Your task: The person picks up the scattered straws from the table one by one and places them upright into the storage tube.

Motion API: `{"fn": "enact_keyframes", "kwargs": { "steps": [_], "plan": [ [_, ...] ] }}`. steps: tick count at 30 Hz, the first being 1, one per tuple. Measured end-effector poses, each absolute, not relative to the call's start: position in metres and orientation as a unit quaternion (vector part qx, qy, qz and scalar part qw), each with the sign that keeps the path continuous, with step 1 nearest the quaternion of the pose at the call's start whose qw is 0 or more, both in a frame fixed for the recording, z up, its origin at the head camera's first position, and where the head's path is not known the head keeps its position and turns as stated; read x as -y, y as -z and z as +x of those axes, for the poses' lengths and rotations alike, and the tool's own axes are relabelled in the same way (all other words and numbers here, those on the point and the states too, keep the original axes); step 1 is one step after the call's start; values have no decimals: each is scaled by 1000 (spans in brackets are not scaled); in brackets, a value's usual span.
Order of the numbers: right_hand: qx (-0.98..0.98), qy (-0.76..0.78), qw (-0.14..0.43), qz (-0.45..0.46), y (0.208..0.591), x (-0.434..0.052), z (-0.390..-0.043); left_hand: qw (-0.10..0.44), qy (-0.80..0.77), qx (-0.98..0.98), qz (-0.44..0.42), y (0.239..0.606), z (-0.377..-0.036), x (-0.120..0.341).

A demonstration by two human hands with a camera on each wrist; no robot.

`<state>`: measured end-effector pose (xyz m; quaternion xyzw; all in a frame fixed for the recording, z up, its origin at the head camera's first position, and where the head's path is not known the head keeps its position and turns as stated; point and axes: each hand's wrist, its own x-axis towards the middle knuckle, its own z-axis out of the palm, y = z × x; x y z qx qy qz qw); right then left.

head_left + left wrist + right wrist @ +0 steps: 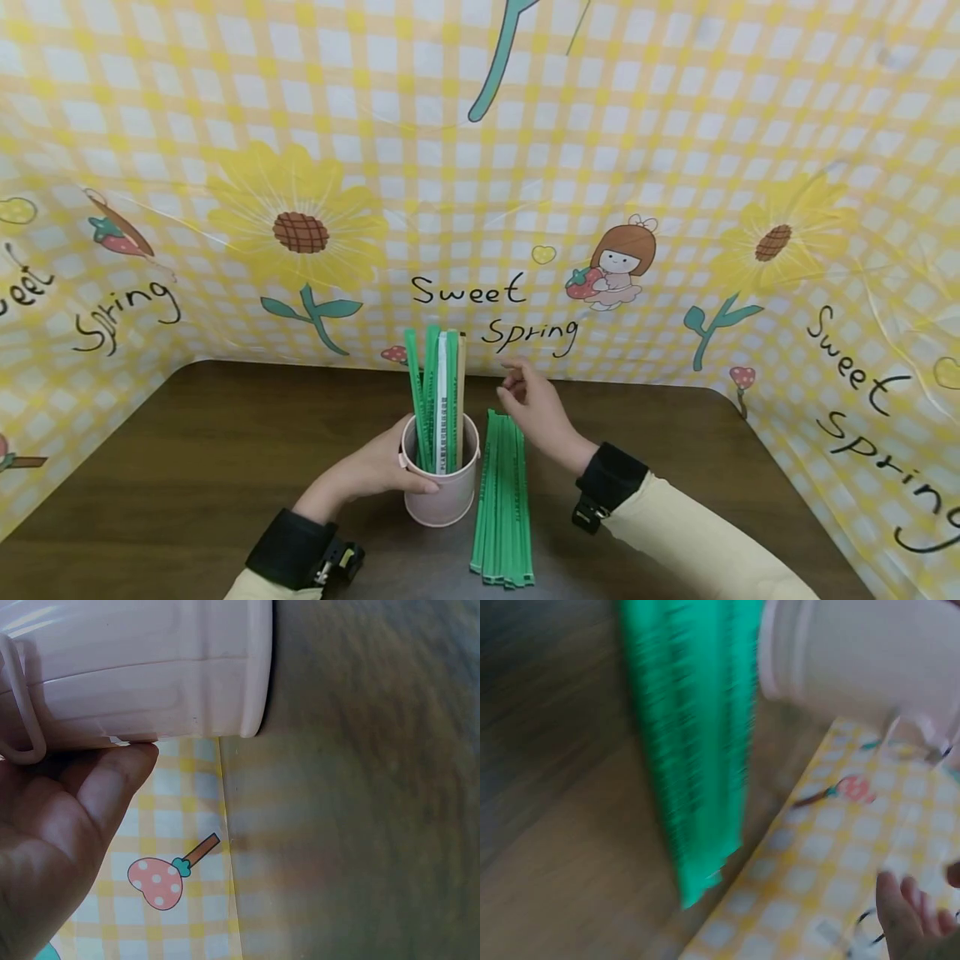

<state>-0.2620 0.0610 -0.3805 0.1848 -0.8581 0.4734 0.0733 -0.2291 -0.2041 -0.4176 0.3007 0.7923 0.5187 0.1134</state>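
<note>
A small pale pink bucket (441, 503) stands upright on the table, gripped by my left hand (377, 463) with the thumb across its near side. Inside it several slim wrapped sticks (423, 400) lean upright, green ones with printing, one white and one tan. Their kind cannot be told. In the left wrist view the thumb presses the bucket wall (150, 671) below a wire handle (26, 712). My right hand (542, 415) hovers beyond the bucket's right side, fingers loosely bent, holding nothing. Beneath and left of it lies a bundle of green wrapped sticks (504, 508), blurred in the right wrist view.
The dark brown wooden table (187, 467) ends at a yellow checked cloth (465, 192) that rises behind and on both sides. The cloth carries printed flowers and lettering. The bundle lies close to the bucket's right side.
</note>
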Motion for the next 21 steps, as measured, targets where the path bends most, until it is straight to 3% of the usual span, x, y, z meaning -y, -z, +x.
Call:
{"fn": "enact_keyframes", "kwargs": {
  "steps": [9, 21],
  "plan": [
    [897, -420, -111, 81, 414, -96, -261, 114, -518, -791, 303, 418, -228, 204],
    [921, -374, -98, 56, 426, -92, -262, 113, -515, -795, 300, 418, -229, 204]
  ]
}}
